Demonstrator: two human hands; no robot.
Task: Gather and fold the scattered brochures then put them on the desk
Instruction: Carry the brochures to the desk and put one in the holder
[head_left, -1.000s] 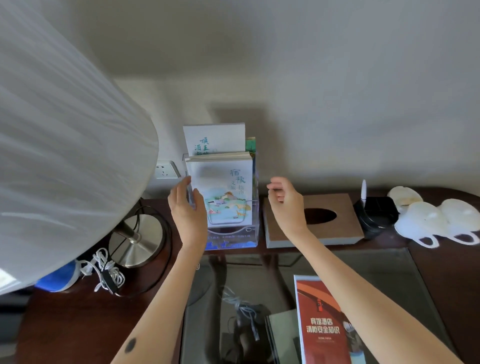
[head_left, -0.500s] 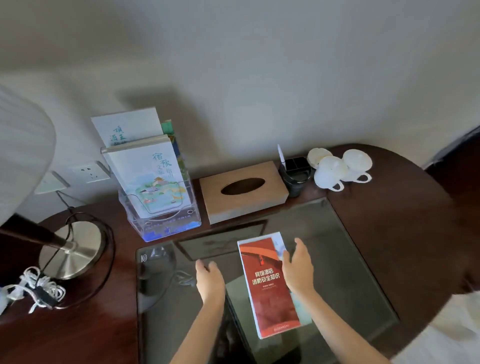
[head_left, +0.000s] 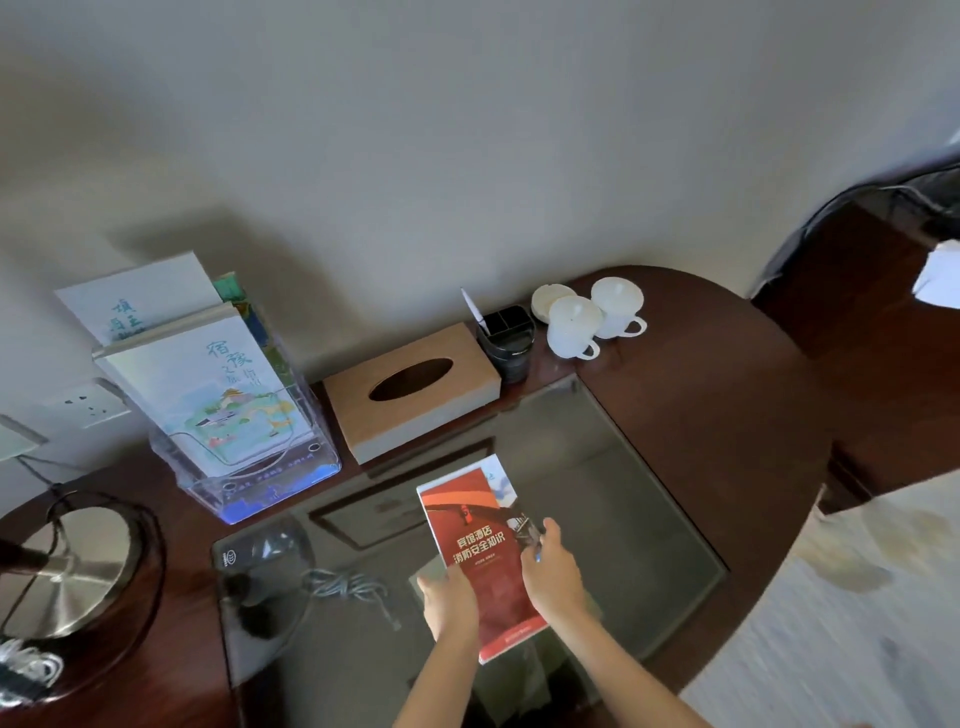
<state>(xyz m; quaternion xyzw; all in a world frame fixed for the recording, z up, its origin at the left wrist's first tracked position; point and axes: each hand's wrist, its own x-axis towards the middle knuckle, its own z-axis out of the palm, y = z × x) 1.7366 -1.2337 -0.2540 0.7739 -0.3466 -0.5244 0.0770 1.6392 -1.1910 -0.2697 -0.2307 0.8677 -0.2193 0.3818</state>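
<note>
I see my left hand (head_left: 449, 603) and right hand (head_left: 553, 571) each gripping a side edge of the red brochure (head_left: 480, 551), near-middle of the desk (head_left: 727, 415); a clear holder (head_left: 291, 467) stands far left.

Folded red brochure (head_left: 478, 551), white lettering on the cover, long edge pointing away and tipped slightly left, over the glass inset of the dark wood desk (head_left: 727, 415). Gripped at its left edge by the left hand (head_left: 449, 603), at its right edge by the right hand (head_left: 553, 577). Pale brochures (head_left: 208, 395) upright in 2 rows in a clear holder (head_left: 270, 478) at the desk's back left.
</note>
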